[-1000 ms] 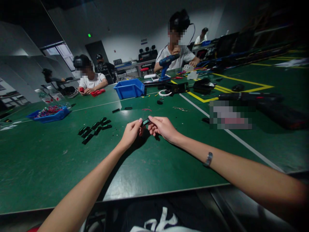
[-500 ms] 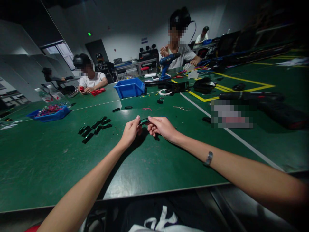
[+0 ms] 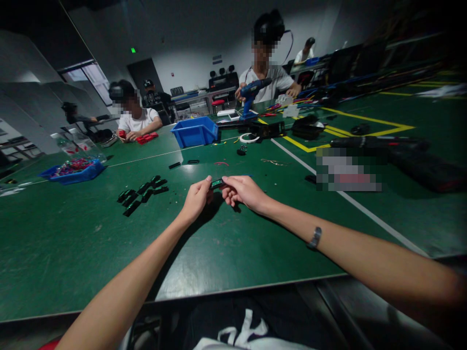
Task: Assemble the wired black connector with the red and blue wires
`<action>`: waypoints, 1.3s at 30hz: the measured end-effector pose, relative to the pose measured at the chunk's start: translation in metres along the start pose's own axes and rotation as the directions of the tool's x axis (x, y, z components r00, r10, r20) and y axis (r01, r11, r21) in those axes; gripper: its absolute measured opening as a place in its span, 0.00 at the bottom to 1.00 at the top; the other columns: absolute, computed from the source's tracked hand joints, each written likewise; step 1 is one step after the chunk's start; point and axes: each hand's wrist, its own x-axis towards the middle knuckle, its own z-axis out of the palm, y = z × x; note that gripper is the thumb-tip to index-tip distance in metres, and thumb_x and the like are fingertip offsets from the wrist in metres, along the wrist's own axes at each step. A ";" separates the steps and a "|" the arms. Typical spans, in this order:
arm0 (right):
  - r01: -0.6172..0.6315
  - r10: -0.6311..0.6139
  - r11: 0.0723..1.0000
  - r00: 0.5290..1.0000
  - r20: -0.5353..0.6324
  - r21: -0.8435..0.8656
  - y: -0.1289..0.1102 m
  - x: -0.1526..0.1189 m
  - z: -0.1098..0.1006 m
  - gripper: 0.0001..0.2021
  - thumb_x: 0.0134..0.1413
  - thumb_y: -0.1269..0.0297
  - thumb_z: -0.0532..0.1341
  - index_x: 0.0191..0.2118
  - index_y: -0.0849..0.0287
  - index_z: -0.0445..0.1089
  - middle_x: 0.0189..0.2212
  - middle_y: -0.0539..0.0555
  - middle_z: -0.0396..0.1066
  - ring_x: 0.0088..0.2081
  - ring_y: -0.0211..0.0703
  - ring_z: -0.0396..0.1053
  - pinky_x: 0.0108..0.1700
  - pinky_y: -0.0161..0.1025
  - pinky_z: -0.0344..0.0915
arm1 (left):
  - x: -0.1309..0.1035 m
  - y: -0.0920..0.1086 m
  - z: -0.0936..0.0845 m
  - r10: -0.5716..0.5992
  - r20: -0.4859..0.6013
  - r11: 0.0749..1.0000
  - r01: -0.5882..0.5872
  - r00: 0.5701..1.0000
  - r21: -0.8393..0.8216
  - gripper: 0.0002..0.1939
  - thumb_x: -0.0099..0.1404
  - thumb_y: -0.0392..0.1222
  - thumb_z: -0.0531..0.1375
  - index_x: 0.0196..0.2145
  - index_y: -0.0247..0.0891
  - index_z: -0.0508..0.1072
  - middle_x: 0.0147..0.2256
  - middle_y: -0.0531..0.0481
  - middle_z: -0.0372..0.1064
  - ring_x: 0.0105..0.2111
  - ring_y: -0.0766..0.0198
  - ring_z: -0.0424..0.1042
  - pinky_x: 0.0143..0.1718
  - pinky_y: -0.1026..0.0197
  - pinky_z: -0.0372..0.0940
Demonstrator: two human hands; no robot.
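Note:
Between my two hands is a small black module with a green circuit board (image 3: pixel 217 183), held just above the green table. My left hand (image 3: pixel 197 198) pinches its left end between thumb and fingers. At the other end, my right hand (image 3: pixel 243 190) grips it with the thumb on top and the fingers curled below. To the left lies a group of similar black modules (image 3: pixel 140 194) with bits of green on them. Beyond my hands are two thin black frame-like pieces (image 3: pixel 193 162) and a short red wire (image 3: pixel 221 164).
A blue bin (image 3: pixel 194 132) stands beyond my hands; a blue tray of small colourful parts (image 3: pixel 78 171) is at the left. A black power tool (image 3: pixel 404 155) lies at the right. Across the table, one person holds a blue drill (image 3: pixel 251 97) and another handles red pieces (image 3: pixel 146 138).
The module has tilted slightly, so more of its green board shows. Both hands keep their grip. Across the table, the co-worker's hand has come down onto the blue drill.

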 end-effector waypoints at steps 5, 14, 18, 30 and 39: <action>-0.034 0.034 0.999 0.999 -0.021 -0.009 -0.001 -0.001 0.001 0.20 0.66 0.52 0.59 0.29 0.63 0.68 0.18 0.53 0.70 0.16 0.35 0.67 0.15 0.30 0.61 | 0.000 0.001 0.000 0.012 0.015 1.000 -0.012 1.000 0.017 0.29 0.69 0.65 0.55 0.24 0.35 0.67 0.17 0.56 0.56 0.18 0.70 0.55 0.21 0.64 0.52; -0.067 0.061 0.990 0.997 -0.053 -0.123 0.001 -0.002 0.000 0.27 0.66 0.43 0.56 0.26 0.63 0.68 0.13 0.51 0.66 0.12 0.33 0.62 0.12 0.29 0.56 | -0.003 0.008 0.002 0.013 0.046 0.998 -0.016 0.999 0.058 0.30 0.70 0.63 0.54 0.21 0.35 0.66 0.17 0.55 0.55 0.18 0.70 0.56 0.22 0.64 0.53; -0.038 0.031 0.991 0.998 -0.053 -0.129 0.002 -0.001 -0.001 0.26 0.66 0.44 0.57 0.25 0.62 0.67 0.12 0.49 0.65 0.11 0.32 0.60 0.12 0.28 0.55 | -0.003 0.005 0.002 0.002 0.035 1.000 -0.003 0.999 0.024 0.30 0.70 0.63 0.54 0.21 0.37 0.61 0.17 0.56 0.54 0.18 0.70 0.57 0.22 0.63 0.54; -0.079 0.077 0.989 0.997 -0.018 -0.127 0.003 0.000 0.000 0.25 0.68 0.47 0.55 0.26 0.63 0.68 0.13 0.50 0.65 0.11 0.32 0.61 0.12 0.29 0.56 | -0.002 0.002 0.000 -0.007 0.087 1.000 0.005 0.996 0.021 0.28 0.70 0.63 0.55 0.25 0.35 0.66 0.18 0.55 0.56 0.18 0.71 0.56 0.21 0.64 0.53; -0.032 0.031 0.987 0.999 -0.007 -0.155 0.006 0.000 -0.002 0.24 0.69 0.51 0.54 0.27 0.63 0.69 0.14 0.48 0.65 0.12 0.31 0.61 0.13 0.28 0.54 | -0.001 0.000 0.000 -0.005 0.076 0.999 0.002 0.997 0.036 0.28 0.72 0.61 0.53 0.25 0.35 0.66 0.17 0.55 0.57 0.18 0.71 0.56 0.21 0.65 0.53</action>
